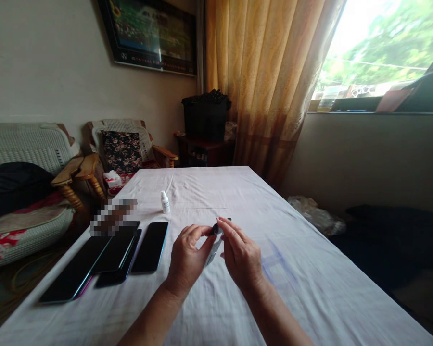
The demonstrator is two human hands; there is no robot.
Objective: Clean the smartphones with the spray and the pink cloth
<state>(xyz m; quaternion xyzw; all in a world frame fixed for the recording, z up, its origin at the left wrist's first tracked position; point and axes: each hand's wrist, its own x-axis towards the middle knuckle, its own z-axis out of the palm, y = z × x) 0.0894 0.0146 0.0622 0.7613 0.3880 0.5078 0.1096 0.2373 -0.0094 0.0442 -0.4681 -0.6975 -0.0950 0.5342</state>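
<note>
Above the middle of the table, my left hand (187, 254) pinches a thin grey and black item (214, 251) between thumb and fingers. Its dark upper end lies between my hands, and fingers cover much of it, so its exact kind is unclear. My right hand (242, 252) is closed against the item's upper right side, fingertips together at the dark end. To the left of my hands lies a phone (150, 247) with a black screen. Beyond them stands a small white bottle (165, 203), upright.
Several dark-screened devices overlap on the left, including a large tablet (77, 269) and a smaller one (117, 250). A blurred-out patch (113, 216) sits behind them. The white cloth (310, 307) has creases and a bluish mark. Wooden armchairs (90, 175) stand beyond the left edge.
</note>
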